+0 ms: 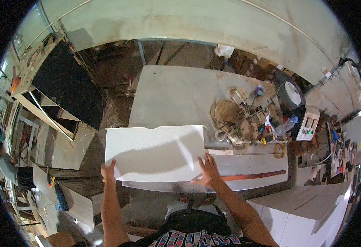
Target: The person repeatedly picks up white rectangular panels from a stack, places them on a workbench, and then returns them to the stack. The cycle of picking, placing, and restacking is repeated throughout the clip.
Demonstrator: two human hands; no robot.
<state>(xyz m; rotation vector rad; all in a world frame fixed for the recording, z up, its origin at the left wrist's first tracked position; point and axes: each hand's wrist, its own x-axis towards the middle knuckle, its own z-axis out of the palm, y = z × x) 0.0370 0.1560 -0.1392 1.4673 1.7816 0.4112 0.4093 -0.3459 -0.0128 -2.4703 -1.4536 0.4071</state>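
A white rectangular panel (156, 154) with a small notch in its far edge lies in front of me across the machine's table. My left hand (108, 172) is closed around the panel's left edge near the corner, thumb on top. At the near right corner, my right hand (209, 172) rests with its fingers spread against the panel's edge, not wrapped round it. A broad shadow falls across the panel. Beyond its right end stands a dusty machine head (244, 129) with motor parts and fittings.
The pale machine table (168, 90) extends behind the panel; an orange-red strip (254, 175) runs along its near part. A control box (308, 123) with displays stands right. A yellow tape roll (279, 150) sits nearby. Large boards (304, 201) stand at lower right. Another person (13, 168) is far left.
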